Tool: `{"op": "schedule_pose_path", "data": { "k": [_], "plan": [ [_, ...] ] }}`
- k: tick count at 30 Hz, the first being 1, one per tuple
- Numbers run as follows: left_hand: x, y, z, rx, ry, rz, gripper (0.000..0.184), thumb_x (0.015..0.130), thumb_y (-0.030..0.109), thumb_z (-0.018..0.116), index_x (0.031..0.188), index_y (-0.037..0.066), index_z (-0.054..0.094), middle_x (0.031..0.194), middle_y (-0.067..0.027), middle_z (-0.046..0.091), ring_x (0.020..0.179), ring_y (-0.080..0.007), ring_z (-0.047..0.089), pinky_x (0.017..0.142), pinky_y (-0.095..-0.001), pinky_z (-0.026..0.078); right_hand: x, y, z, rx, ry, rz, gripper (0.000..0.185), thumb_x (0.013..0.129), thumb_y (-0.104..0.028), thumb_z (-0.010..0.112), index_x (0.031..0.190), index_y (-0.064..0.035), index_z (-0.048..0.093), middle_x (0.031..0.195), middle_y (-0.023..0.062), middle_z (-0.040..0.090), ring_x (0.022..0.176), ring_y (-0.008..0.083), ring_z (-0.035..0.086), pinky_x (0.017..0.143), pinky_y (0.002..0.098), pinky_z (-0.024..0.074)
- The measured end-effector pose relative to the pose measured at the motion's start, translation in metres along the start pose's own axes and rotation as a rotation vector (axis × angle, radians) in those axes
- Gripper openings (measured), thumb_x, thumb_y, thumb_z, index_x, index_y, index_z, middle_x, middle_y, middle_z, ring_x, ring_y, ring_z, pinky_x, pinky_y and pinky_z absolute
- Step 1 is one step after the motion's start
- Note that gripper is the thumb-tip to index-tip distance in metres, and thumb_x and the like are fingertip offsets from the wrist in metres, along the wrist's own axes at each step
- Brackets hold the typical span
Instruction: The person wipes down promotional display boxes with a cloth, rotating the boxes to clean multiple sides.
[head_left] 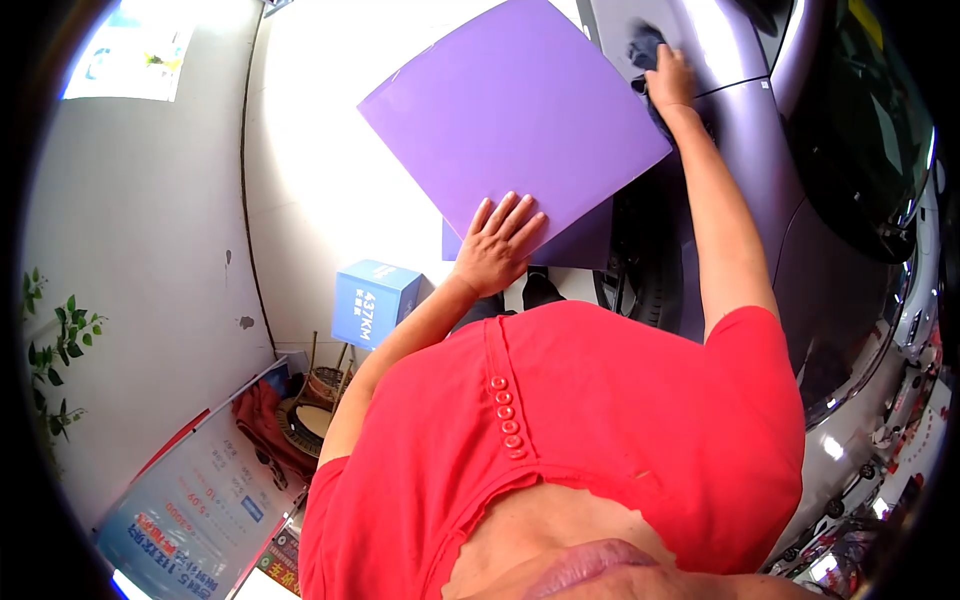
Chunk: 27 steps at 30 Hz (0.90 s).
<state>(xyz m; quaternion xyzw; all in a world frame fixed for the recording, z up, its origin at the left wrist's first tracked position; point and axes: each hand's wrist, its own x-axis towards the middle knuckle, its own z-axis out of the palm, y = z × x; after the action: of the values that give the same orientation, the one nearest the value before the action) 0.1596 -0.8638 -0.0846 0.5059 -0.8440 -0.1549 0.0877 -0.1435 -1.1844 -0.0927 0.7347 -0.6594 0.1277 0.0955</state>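
My left hand [500,245] lies flat with fingers spread on the near corner of a large purple box or panel [510,110]. Over on the right, my right hand [672,82] grips a dark cloth [646,45], which is blurred by motion. That cloth is against or just beside the silvery-purple body of a car [735,130]; contact cannot be made out. Below the panel a darker purple surface [575,240] shows, and the car's wheel [650,260] is partly hidden behind it.
A blue box with white lettering [375,303] stands on the pale floor [300,190]. Nearer the wall are a wicker basket [325,385], dark red fabric [265,425] and a printed sign board [200,505]. Green leaves [65,340] hang at the far left.
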Motion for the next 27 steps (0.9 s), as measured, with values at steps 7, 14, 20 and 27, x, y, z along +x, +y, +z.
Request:
{"op": "schedule_pose_path", "data": {
  "k": [7,14,20,27],
  "plan": [
    [-0.004,-0.003,0.001,0.029,-0.018,0.000,0.077,0.080,0.031,0.070,0.150,0.023,0.042,0.161,-0.0067,0.031,0.151,-0.0279,0.024,0.122,-0.0508,0.015,-0.065,-0.070,-0.067,0.263,0.077,0.002,0.054,0.080,-0.040,0.077,0.115,-0.0028,0.060,0.114,0.0190,0.062,0.105,0.0417,0.061,0.092,0.0531,0.0470],
    [-0.006,-0.010,0.007,-0.009,0.038,0.038,0.074,0.081,0.031,0.069,0.150,0.022,0.043,0.161,-0.0076,0.031,0.151,-0.0283,0.023,0.123,-0.0517,0.014,0.011,-0.089,0.003,0.354,-0.363,0.336,0.076,0.086,-0.067,0.056,0.129,-0.0045,0.060,0.128,0.0214,0.063,0.121,0.0416,0.058,0.103,0.0539,0.0419],
    [-0.007,-0.012,0.005,-0.065,0.028,0.022,0.074,0.081,0.026,0.066,0.151,0.021,0.042,0.161,-0.0067,0.030,0.151,-0.0276,0.023,0.123,-0.0512,0.013,0.090,-0.181,0.031,0.296,-0.287,0.261,0.074,0.086,-0.068,0.056,0.125,-0.0060,0.065,0.127,0.0227,0.063,0.120,0.0395,0.060,0.100,0.0496,0.0479],
    [-0.007,-0.012,0.007,-0.086,0.042,0.036,0.071,0.082,0.026,0.065,0.149,0.020,0.044,0.160,-0.0075,0.032,0.151,-0.0281,0.023,0.123,-0.0510,0.013,0.021,-0.324,0.041,0.435,-0.093,-0.380,0.062,0.083,-0.051,0.069,0.125,-0.0051,0.061,0.126,0.0135,0.063,0.120,0.0331,0.058,0.099,0.0471,0.0483]
  ]
}}
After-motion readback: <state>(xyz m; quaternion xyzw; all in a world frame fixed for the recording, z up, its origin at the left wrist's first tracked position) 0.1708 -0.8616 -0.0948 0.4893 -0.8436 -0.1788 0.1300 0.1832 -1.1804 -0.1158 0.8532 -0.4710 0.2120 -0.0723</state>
